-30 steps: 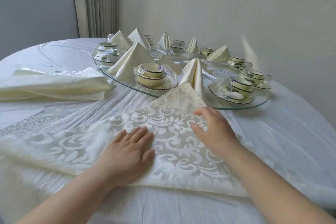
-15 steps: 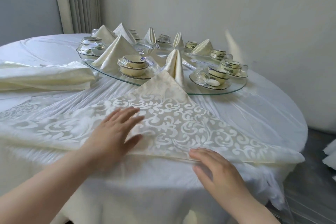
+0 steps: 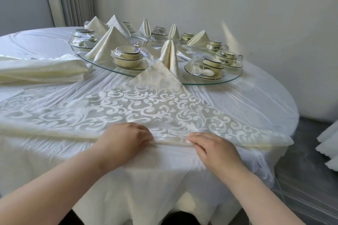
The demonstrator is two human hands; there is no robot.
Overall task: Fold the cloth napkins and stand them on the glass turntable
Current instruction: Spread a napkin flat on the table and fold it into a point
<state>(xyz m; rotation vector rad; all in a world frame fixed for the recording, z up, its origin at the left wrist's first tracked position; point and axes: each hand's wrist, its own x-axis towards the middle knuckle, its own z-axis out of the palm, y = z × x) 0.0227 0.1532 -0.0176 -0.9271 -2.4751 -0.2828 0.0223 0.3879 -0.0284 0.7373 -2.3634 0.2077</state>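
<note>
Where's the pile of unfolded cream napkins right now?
Head view, left side: the pile of flat cream cloth napkins lies on the white-draped table, just left of the round glass turntable.

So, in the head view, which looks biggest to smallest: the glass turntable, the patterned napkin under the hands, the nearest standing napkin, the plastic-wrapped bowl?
1. patterned napkin, though it lies nearest the camera.
2. glass turntable.
3. nearest standing napkin and plastic-wrapped bowl look alike; unranked.

Soft daylight from the left; wall (image 3: 237, 5) sun-flecked, edges bowed, slight motion blur.
</note>
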